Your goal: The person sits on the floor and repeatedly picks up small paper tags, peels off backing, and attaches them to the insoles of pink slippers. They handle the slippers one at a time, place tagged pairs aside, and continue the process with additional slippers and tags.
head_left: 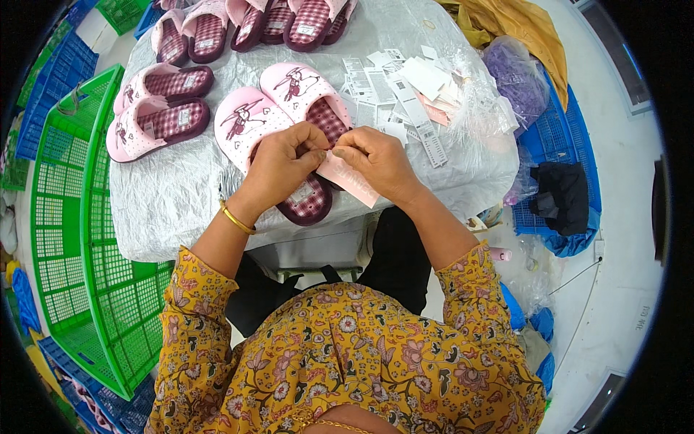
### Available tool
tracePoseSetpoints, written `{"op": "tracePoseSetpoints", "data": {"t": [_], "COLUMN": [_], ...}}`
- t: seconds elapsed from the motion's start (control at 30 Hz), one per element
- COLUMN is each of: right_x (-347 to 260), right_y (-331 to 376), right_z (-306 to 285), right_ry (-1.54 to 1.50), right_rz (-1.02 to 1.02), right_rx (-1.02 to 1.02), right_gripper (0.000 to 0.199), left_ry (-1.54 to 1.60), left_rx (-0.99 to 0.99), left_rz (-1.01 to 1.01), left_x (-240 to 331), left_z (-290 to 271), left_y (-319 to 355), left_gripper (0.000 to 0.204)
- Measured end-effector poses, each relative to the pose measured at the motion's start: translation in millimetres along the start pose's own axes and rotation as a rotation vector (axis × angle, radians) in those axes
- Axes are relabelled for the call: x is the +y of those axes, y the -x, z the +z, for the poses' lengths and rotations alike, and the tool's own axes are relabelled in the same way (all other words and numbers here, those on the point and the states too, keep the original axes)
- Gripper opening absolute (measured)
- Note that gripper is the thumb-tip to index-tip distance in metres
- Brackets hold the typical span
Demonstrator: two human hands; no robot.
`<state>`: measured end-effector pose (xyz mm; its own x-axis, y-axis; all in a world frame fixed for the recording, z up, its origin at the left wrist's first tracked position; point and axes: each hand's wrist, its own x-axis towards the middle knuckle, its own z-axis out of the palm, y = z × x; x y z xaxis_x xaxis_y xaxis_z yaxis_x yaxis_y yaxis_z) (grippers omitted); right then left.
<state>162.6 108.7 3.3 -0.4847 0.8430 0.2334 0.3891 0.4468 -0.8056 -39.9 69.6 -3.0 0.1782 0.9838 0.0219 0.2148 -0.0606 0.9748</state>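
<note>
A pair of pink slippers [242, 121] with a printed animal figure and dark red checked insoles lies at the near side of the table, toes pointing away from me. Over it, my two hands meet with their fingertips close together. My right hand [383, 163] pinches a pale pink paper tag [351, 184] by its upper end; the tag hangs slanting down to the right. Closed at the fingertips, my left hand [280, 166] is right beside that end of the tag. Whatever sits between its thumb and finger is too small to make out.
Another pair of slippers [160, 112] lies to the left, with several more [311, 25] along the far edge. Loose paper tags and labels [419, 116] are heaped on the right of the plastic-covered table [173, 210]. Green crates [108, 289] stand left, a blue basket [571, 145] right.
</note>
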Motion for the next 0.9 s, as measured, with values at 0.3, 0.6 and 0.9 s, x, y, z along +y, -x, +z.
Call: {"op": "tracePoseSetpoints", "data": {"t": [0.3,0.6,0.9], "right_x": [0.9,0.6,3.2], "right_y": [-0.5,1.1,2.2], "right_z": [2.1,-0.8,5.0], "right_ry": [0.038,-0.079,0.043], "right_rz": [-0.043,0.028,-0.096], "right_rx": [-0.020,-0.109,-0.075], "right_gripper": [0.014,0.011,0.009], "left_ry": [-0.039,-0.032,-0.007], "left_rx": [-0.017,-0.038,-0.064], "left_rz": [0.015,-0.012,0.059], "left_x": [-4.6,-8.6,-11.0], "left_z": [1.3,-0.1,1.0], "left_y": [-1.2,0.1,0.7], "left_gripper": [0.008,0.009,0.011]}}
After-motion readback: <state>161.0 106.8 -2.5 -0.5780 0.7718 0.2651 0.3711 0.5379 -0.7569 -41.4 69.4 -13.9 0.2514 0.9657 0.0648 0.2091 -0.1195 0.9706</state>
